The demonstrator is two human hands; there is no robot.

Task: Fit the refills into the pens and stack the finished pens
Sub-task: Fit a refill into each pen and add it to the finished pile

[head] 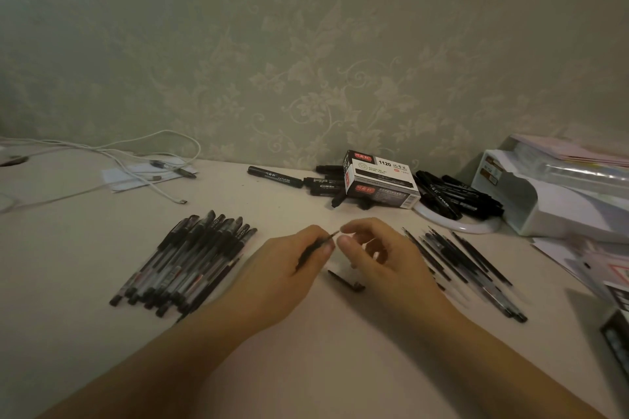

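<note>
A refill (315, 248) is being pinched in the left hand (289, 269), its tip angled up-right toward the right hand (371, 253). The right hand's fingers are being held loosely curled, apparently on nothing, just beside that tip.

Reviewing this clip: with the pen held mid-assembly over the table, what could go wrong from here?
1. The left hand pinches the pen near its tip; the right hand seems only close to the point, so it may slip.
2. The loose black piece on the table under the hands could get knocked aside.
3. The right forearm lies close to the refill pile and may scatter it.
</note>
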